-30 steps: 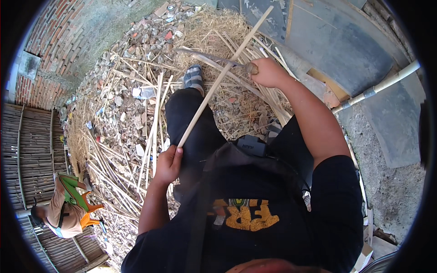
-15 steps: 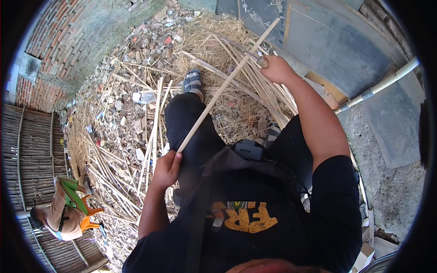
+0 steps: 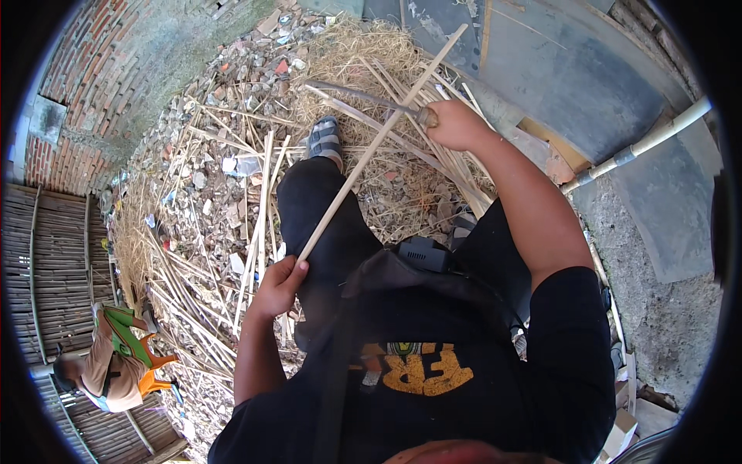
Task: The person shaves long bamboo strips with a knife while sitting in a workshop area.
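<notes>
My left hand (image 3: pixel 280 288) is closed on the lower end of a long pale bamboo strip (image 3: pixel 362 164), thumb along it. The strip slants up and away to the right, past my knee. My right hand (image 3: pixel 457 125) grips the wooden handle of a long-bladed knife (image 3: pixel 357 93). Its dark narrow blade points left and crosses the strip toward its far part; whether the edge touches the strip I cannot tell. Under the strip, my sandalled foot (image 3: pixel 325 139) rests on the rubble. A bundle of split bamboo strips (image 3: pixel 456 166) lies beyond, between my legs and right hand.
More bamboo strips (image 3: pixel 267 201) lie on the stony, littered ground to the left. Straw (image 3: pixel 363 50) is heaped ahead. Grey sheets (image 3: pixel 572 77) and a pole (image 3: pixel 657 143) are on the right. A person (image 3: pixel 108 363) sits on an orange chair at the far left, by a bamboo wall (image 3: pixel 58 263).
My right hand has moved left and slightly nearer with the knife, and its blade now shows more plainly across the strip. The strip's far end has shifted a little left; my left hand barely moved.
</notes>
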{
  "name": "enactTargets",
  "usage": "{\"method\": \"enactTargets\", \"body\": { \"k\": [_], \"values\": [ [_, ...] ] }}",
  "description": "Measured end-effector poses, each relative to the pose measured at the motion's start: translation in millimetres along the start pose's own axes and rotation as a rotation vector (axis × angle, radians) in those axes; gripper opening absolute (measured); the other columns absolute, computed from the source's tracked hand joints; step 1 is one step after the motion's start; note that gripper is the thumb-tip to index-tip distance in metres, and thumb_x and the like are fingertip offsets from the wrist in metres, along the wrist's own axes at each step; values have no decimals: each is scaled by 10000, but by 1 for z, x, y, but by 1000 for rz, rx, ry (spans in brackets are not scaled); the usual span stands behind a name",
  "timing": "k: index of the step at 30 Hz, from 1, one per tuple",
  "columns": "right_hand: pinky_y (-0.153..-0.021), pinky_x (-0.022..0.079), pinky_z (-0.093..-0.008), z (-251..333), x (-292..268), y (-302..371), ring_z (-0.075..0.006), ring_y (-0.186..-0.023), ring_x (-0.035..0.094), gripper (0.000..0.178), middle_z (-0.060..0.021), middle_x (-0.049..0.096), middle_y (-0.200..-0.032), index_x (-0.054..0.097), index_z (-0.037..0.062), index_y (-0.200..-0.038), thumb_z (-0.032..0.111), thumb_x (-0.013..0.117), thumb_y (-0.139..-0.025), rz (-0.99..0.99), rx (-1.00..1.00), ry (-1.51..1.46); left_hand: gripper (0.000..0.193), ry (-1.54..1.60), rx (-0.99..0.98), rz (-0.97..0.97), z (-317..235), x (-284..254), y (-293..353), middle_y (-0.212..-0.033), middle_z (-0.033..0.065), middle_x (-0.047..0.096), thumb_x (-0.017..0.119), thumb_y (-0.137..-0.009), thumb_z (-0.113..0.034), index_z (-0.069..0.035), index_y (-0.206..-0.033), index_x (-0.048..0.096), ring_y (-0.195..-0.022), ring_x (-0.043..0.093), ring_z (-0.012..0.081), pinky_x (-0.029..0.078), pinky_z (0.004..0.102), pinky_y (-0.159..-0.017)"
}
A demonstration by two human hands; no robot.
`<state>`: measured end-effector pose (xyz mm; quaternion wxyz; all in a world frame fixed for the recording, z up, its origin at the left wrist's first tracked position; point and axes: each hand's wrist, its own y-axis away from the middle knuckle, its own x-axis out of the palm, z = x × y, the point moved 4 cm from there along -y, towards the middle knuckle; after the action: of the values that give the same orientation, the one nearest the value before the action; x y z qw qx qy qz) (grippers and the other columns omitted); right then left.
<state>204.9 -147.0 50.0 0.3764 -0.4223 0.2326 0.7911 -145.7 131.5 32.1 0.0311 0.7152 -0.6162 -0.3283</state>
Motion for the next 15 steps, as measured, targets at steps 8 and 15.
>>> {"method": "enactTargets", "body": {
  "k": [8, 15],
  "values": [
    [-719, 518, -497, 48, 4, 22, -388, -822, 673, 194, -168, 680, -814, 679, 92, -940, 217, 682, -791, 86, -190, 157, 367, 97, 21, 8, 15, -5, -2, -644, -82, 436, 565, -1051, -305, -81, -762, 557, -612, 363, 30, 307, 256, -527],
    [-893, 529, -449, -19, -21, -4, -391, -1010, 672, 474, -246, 702, -1044, 661, 8, -1197, 275, 715, -809, -143, 17, -22, 391, -64, 139, -74, -6, 2, 2, -619, -74, 432, 560, -1054, -290, -59, -739, 543, -614, 356, 39, 308, 271, -522]
  ]
}}
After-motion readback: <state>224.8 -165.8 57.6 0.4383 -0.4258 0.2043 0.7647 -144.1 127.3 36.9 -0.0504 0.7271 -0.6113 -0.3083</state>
